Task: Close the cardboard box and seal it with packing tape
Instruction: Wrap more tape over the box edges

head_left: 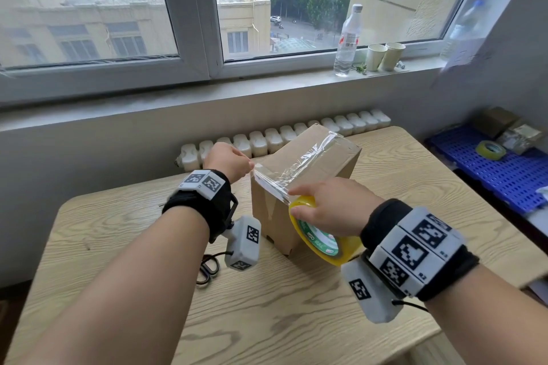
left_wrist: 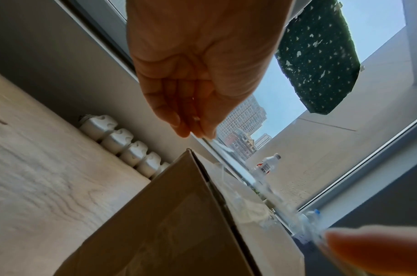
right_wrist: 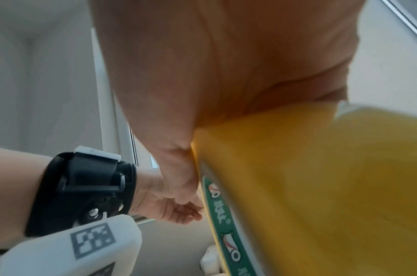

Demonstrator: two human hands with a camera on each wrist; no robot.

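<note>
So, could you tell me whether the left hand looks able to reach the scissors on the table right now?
Probably not right away: the left hand is pinching the tape strip stretched from the roll. The scissors lie uncovered below its forearm.

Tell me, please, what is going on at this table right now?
A person is taping a cardboard box shut on the wooden table. The right hand grips the yellow tape roll at the box's near side, while the left hand pinches the edge of a clear tape strip stretched between the hands. Crinkled tape already runs along the closed top. Scissors lie on the table near the left wrist, untouched.
</note>
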